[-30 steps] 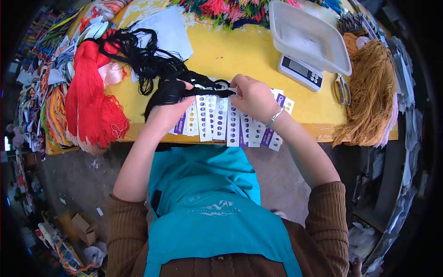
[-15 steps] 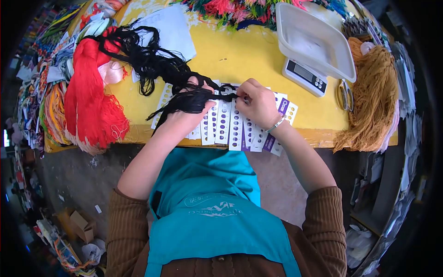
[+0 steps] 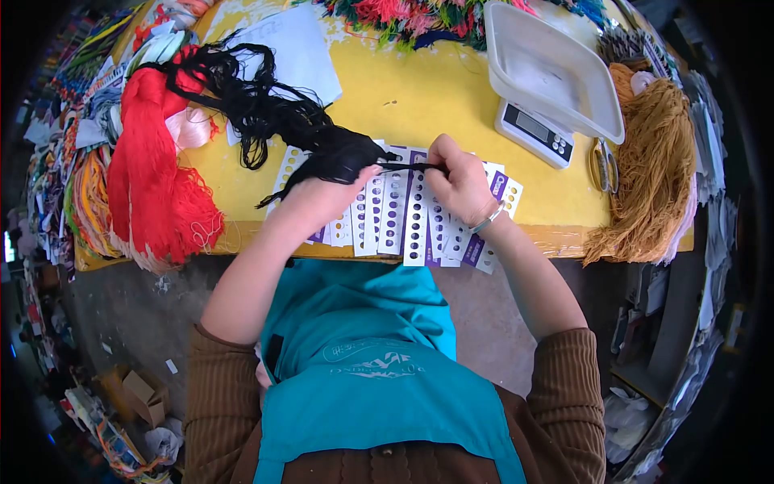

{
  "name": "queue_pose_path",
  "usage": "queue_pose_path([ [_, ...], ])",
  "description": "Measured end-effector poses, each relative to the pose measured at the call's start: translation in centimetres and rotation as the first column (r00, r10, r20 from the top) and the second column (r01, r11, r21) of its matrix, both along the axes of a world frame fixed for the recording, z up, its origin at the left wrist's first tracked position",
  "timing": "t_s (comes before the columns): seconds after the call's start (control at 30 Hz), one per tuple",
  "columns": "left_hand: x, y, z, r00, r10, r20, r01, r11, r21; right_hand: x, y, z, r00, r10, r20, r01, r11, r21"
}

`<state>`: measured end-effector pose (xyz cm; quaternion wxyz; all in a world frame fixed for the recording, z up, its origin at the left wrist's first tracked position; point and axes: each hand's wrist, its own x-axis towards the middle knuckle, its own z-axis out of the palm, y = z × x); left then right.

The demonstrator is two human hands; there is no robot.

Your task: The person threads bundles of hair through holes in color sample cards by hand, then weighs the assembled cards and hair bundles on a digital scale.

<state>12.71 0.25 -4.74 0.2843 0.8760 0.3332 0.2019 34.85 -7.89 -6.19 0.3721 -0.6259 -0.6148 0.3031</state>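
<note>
Black thread (image 3: 282, 117) lies in a loose skein across the yellow table, running from the upper left to my hands. My left hand (image 3: 343, 192) is closed round its bunched near end, with the fingers mostly hidden beneath the strands. A thin strand stretches from there to my right hand (image 3: 457, 181), which pinches it between thumb and curled fingers. Under both hands, several white and purple cards (image 3: 415, 214) with rows of punched holes and dark thread samples are fanned out along the table's front edge.
Red thread hanks (image 3: 153, 161) lie at the left, beside a pale pink bundle (image 3: 191, 127). A digital scale (image 3: 532, 133) with a white plastic tray (image 3: 556, 101) stands at the right, near scissors (image 3: 602, 165) and brown thread (image 3: 649, 173). White paper (image 3: 310, 52) lies behind the black skein.
My right hand has moved slightly right, drawing the black strand out longer and thinner. My left hand has turned, its fingers now covered by the black thread.
</note>
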Motion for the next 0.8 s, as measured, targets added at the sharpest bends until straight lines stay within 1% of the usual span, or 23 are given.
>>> queue_pose_path([
  [0.03,-0.7,0.5,0.5,1.0,0.022,0.006,-0.022,0.998,-0.066,-0.2,0.0,0.3,0.992,0.012,0.126,-0.007,0.999,-0.033],
  [0.07,-1.6,1.0,1.0,0.999,0.046,0.01,-0.044,0.99,-0.132,-0.5,0.1,0.3,0.992,0.014,0.127,-0.01,0.999,-0.036],
  [0.1,-2.6,1.4,1.9,0.995,0.056,0.077,-0.037,0.972,-0.232,-0.7,0.1,0.2,0.975,0.029,0.219,-0.036,0.999,0.031],
  [0.13,-4.2,2.3,1.7,0.994,0.095,0.058,-0.074,0.956,-0.283,-0.8,0.2,0.0,0.95,0.036,0.309,-0.069,0.993,0.095],
  [0.17,-6.0,3.2,1.7,0.965,0.262,0.025,-0.231,0.889,-0.396,-0.6,0.3,-0.1,0.933,0.053,0.355,-0.07,0.997,0.036],
  [0.2,-8.7,5.0,2.0,0.981,0.173,0.09,-0.119,0.898,-0.423,-0.8,0.2,0.1,0.934,0.054,0.353,-0.07,0.997,0.032],
  [0.23,-9.8,5.3,3.0,0.967,0.243,0.071,-0.184,0.867,-0.463,-1.0,0.1,0.6,0.923,0.056,0.38,-0.076,0.996,0.038],
  [0.27,-10.8,5.9,4.0,0.968,0.25,-0.02,-0.233,0.866,-0.443,-1.2,0.2,0.9,0.912,0.058,0.406,-0.083,0.996,0.043],
  [0.3,-11.3,6.3,4.6,0.944,0.33,0.012,-0.284,0.831,-0.478,-1.2,0.2,0.9,0.906,0.068,0.418,-0.084,0.996,0.021],
  [0.33,-11.5,6.9,7.2,0.895,0.413,-0.168,-0.431,0.708,-0.559,-1.3,0.4,0.8,0.905,0.069,0.419,-0.086,0.996,0.021],
  [0.37,-11.8,8.3,6.9,0.865,0.489,-0.113,-0.483,0.753,-0.447,-1.3,0.4,0.7,0.901,0.064,0.429,-0.079,0.997,0.019],
  [0.4,-12.1,9.0,9.2,0.82,0.56,-0.12,-0.534,0.671,-0.515,-1.4,0.3,0.7,0.897,0.058,0.439,-0.073,0.997,0.017],
  [0.43,-16.3,13.6,6.9,0.834,0.542,0.105,-0.335,0.648,-0.683,-1.5,0.3,0.9,0.893,0.06,0.446,-0.071,0.997,0.008],
  [0.47,-17.4,17.4,7.1,0.778,0.601,0.181,-0.252,0.563,-0.787,-1.6,0.3,0.9,0.892,0.057,0.449,-0.073,0.997,0.018],
  [0.5,-17.9,18.6,9.2,0.798,0.554,0.236,-0.153,0.565,-0.811,-1.6,0.3,0.9,0.891,0.054,0.451,-0.077,0.996,0.034],
  [0.53,-18.2,20.4,10.5,0.666,0.644,0.376,-0.021,0.52,-0.854,-1.6,0.3,0.8,0.894,0.053,0.445,-0.079,0.996,0.038],
  [0.57,-18.7,21.8,11.7,0.503,0.769,0.394,-0.032,0.472,-0.881,-1.6,0.3,0.7,0.895,0.052,0.443,-0.074,0.997,0.033],
  [0.6,-20.5,24.2,11.8,0.446,0.794,0.413,-0.032,0.475,-0.88,-1.7,0.3,0.7,0.895,0.051,0.443,-0.07,0.997,0.027],
  [0.67,-23.0,26.3,11.6,0.411,0.841,0.352,-0.297,0.489,-0.82,-1.8,0.3,1.1,0.893,0.047,0.448,-0.062,0.998,0.019],
  [0.7,-24.0,26.4,11.3,0.454,0.825,0.335,-0.35,0.511,-0.785,-1.8,0.3,1.2,0.891,0.047,0.451,-0.06,0.998,0.014],
  [0.77,-23.6,24.3,11.4,0.514,0.771,0.376,-0.165,0.519,-0.839,-1.9,0.3,1.2,0.891,0.044,0.451,-0.056,0.998,0.013],
  [0.8,-22.4,22.1,11.6,0.499,0.738,0.454,0.0,0.524,-0.852,-2.0,0.3,1.2,0.892,0.044,0.45,-0.058,0.998,0.019],
])
